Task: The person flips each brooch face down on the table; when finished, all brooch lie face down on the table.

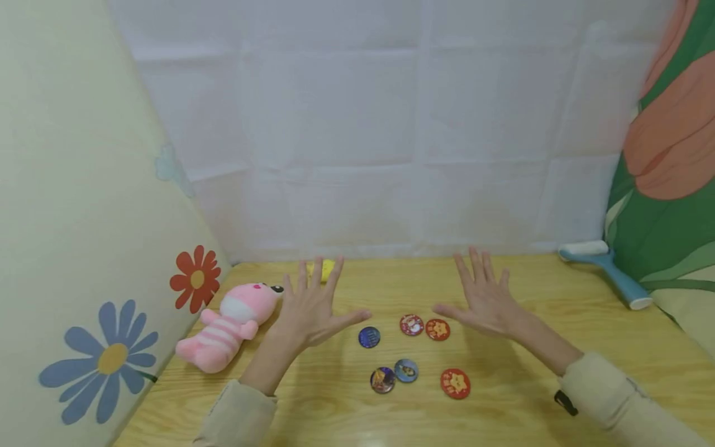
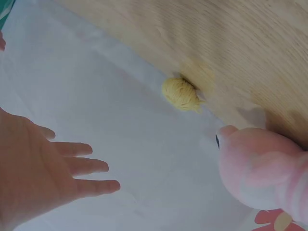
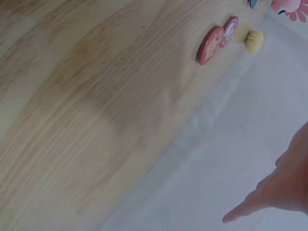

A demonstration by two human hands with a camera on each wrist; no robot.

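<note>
Both hands are held up over the wooden table with fingers spread and nothing in them. The left hand (image 1: pixel 309 313) is beside a pink-and-white striped plush toy (image 1: pixel 231 329), its fingers overlapping a small yellow ball of yarn (image 2: pixel 180 94) at the back in the head view. To the right, the right hand (image 1: pixel 488 304) is nearest a red round badge with a star (image 1: pixel 438 329). Touching or close by that one is a red-and-white badge (image 1: pixel 411 325). Between the hands also lie a dark blue badge (image 1: pixel 369 337), a purple badge (image 1: pixel 382 380), a blue-grey badge (image 1: pixel 406 370) and a larger red badge (image 1: pixel 455 383).
A blue lint roller (image 1: pixel 617 276) with a white head lies at the back right corner. White cloth (image 1: pixel 357 136) hangs behind the table (image 1: pixel 329 416). Flower-patterned panels stand at both sides. A small black object (image 1: pixel 566 403) shows by the right sleeve.
</note>
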